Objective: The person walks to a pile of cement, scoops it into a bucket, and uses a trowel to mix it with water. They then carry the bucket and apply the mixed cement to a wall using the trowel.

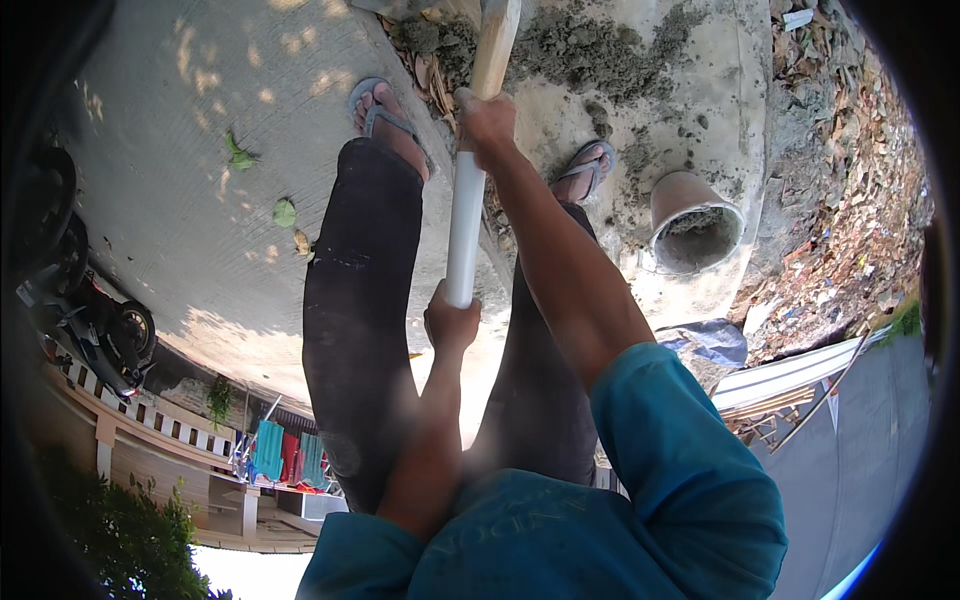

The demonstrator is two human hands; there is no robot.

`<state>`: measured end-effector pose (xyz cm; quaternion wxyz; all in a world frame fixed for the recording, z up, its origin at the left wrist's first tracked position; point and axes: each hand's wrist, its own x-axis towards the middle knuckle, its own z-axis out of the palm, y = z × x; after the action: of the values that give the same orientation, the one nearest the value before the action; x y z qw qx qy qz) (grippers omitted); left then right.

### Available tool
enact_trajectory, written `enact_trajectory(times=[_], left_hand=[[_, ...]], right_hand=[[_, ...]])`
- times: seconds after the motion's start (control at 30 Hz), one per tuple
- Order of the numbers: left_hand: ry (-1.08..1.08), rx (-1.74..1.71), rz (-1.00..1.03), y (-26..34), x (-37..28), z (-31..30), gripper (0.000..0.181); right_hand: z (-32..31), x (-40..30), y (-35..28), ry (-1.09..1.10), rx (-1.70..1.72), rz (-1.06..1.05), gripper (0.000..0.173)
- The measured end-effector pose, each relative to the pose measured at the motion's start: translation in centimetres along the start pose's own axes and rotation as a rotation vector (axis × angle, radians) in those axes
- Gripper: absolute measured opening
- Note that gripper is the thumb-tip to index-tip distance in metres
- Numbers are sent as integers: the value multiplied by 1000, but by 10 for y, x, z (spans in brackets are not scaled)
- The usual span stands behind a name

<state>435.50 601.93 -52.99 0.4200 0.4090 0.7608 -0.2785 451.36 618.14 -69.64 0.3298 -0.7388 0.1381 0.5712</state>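
A long tool handle [465, 225] runs from between my legs up to the frame's top edge. Its upper length is bare wood, and its lower length is white and smooth like a plastic sleeve. My right hand [487, 127] is wrapped around the handle where wood and white meet. Lower down, my left hand [452, 315] grips the white end. At the top edge a grey part of the tool shows, but its working end is out of view. Grey wet mortar [592, 56] lies spread on the concrete beyond my feet.
A pail [694, 221] with grey mortar inside stands right of my right foot [585, 171]. My left foot [386, 124] is on the concrete slab [195, 150]. Leaf litter [847, 202] lines the right side. Motorcycles [105, 330] and hanging laundry [289, 454] appear at left.
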Motion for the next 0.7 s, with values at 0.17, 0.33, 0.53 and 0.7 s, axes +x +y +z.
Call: enact_trajectory(times=[0.17, 0.33, 0.53, 0.7], left_hand=[[-139, -237, -5, 4, -37, 80, 40], [-168, -263, -25, 15, -106, 158, 49], [-100, -233, -12, 1, -157, 173, 35], [13, -279, -5, 22, -118, 186, 35]], right_hand=[[-55, 15, 30, -51, -206, -65, 35], [-141, 6, 46, -18, -313, 0, 29], [-200, -28, 61, -60, -172, 34, 35], [-161, 10, 47, -213, -153, 29, 26]])
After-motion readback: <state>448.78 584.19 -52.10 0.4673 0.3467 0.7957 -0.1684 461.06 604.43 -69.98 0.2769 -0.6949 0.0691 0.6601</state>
